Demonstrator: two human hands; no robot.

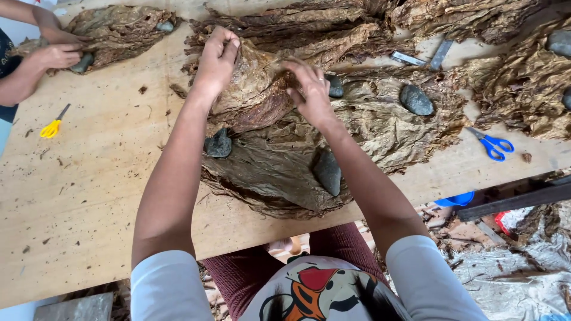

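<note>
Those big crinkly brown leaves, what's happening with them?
A person at a wooden table grips one dried brown leaf with the left hand and right hand, lifting it above a leaf stack weighted by dark stones. Another person's hands work a second leaf pile. Blue scissors lie nearby.

Both my arms reach forward, bare from the short white sleeves and nearly straight, converging ahead of me. My left hand (215,59) is raised, back toward the camera, its fingers (229,43) curled over and pinched shut. My right hand (310,89) sits just beside it, a little lower, wrist bent, fingers (292,66) bunched and pointing left toward the other hand.
</note>
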